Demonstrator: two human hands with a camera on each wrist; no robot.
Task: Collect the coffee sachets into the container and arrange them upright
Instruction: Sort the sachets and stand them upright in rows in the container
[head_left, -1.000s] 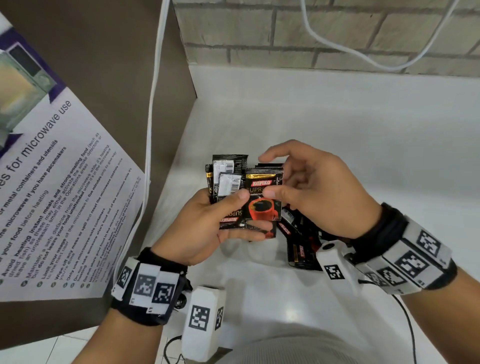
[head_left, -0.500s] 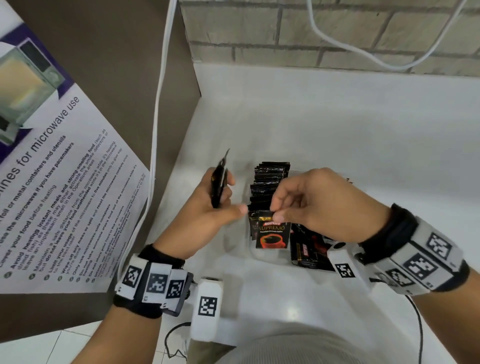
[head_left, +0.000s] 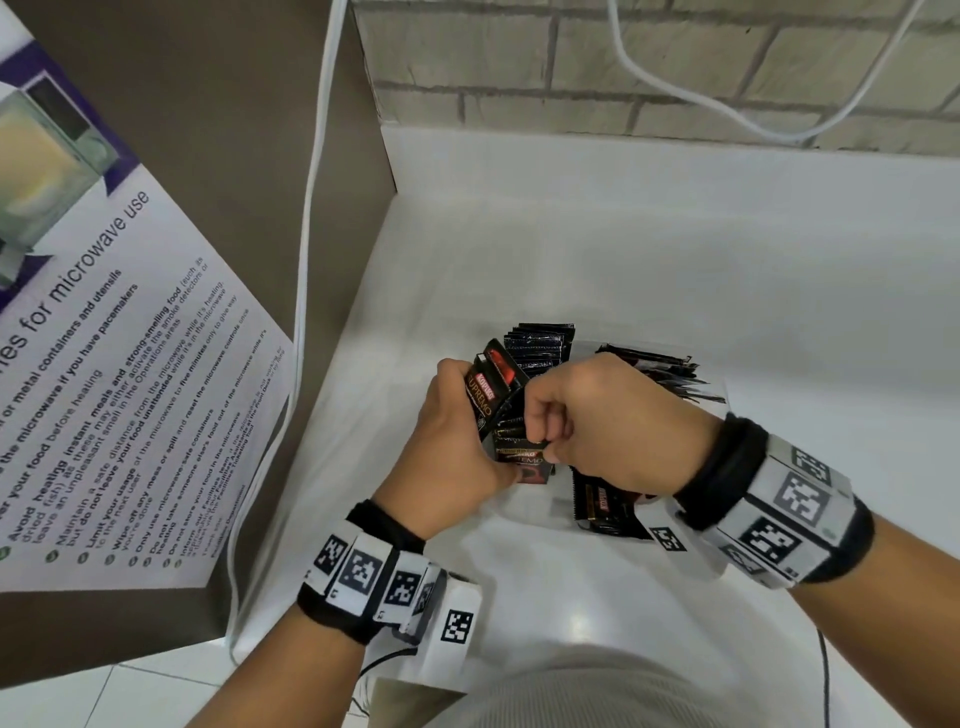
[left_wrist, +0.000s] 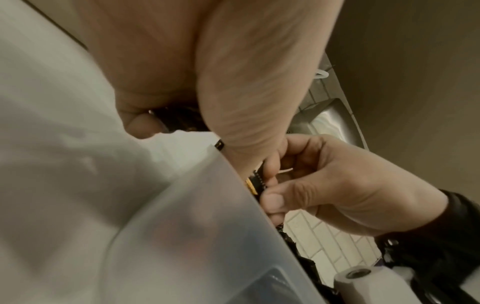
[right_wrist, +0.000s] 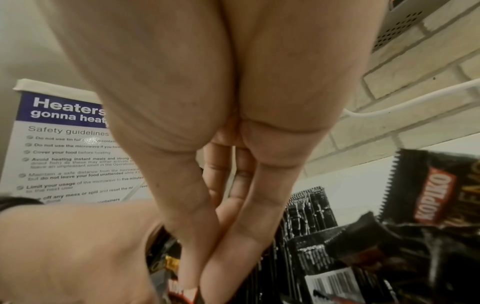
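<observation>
The right hand's (head_left: 618, 421) fingers (head_left: 545, 423) pinch the top edge of a Kopiko sachet (head_left: 522, 457) standing in the translucent container (left_wrist: 207, 236), near the white bench's (head_left: 675, 260) left edge. The left hand (head_left: 452, 441) grips a small stack of sachets (head_left: 491, 387) just beside it. The step looks like seating one sachet upright; next, the held stack likely needs feeding in beside the upright row (head_left: 540, 340).

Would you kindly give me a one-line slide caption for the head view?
Left hand grips black Kopiko coffee sachets while right hand pinches one into the translucent plastic container.
</observation>
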